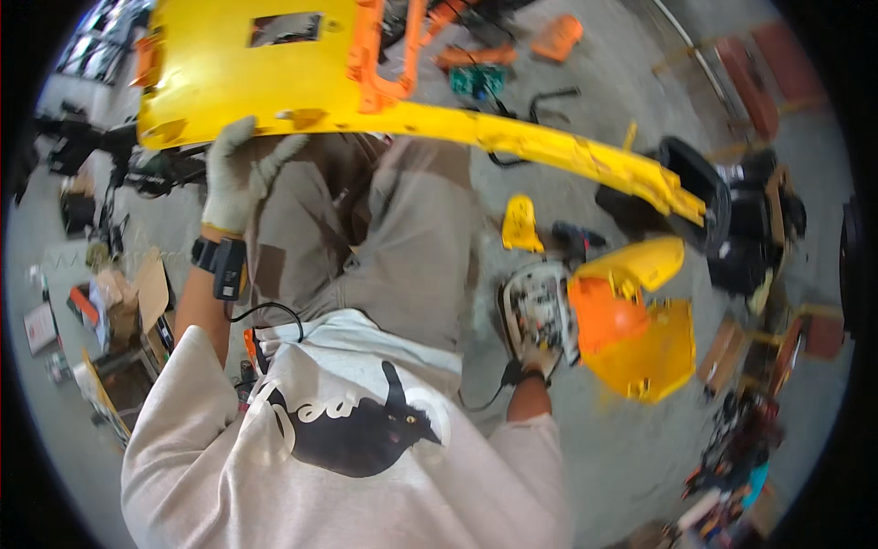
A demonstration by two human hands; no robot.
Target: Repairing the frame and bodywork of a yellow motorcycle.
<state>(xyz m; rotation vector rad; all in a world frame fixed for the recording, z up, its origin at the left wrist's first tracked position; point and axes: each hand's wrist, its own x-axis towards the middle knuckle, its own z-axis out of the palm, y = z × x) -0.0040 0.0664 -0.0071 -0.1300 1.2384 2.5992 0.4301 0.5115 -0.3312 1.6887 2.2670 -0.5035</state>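
A large yellow plastic panel (247, 87) with a rectangular hole and a long narrow arm spans the upper part of the view. At its near edge, my gloved left hand (236, 178) grips it, the fingertips against the plastic. Orange plastic trim (377, 64) runs along the panel's right side. On my right, low by the floor, my right hand (541, 359) is at the near end of a grey-rimmed housing (540, 311) with mechanical parts inside. The fingers of that hand are too hidden to make out. Orange (605, 316) and yellow (654, 352) covers adjoin the housing.
A small yellow piece (519, 224) lies beyond the housing. Farther off are a green circuit board (476, 80), an orange part (556, 38) and a black bin (700, 192). Cardboard and odds and ends (114, 306) crowd the left; assorted items (732, 457) lie at the lower right.
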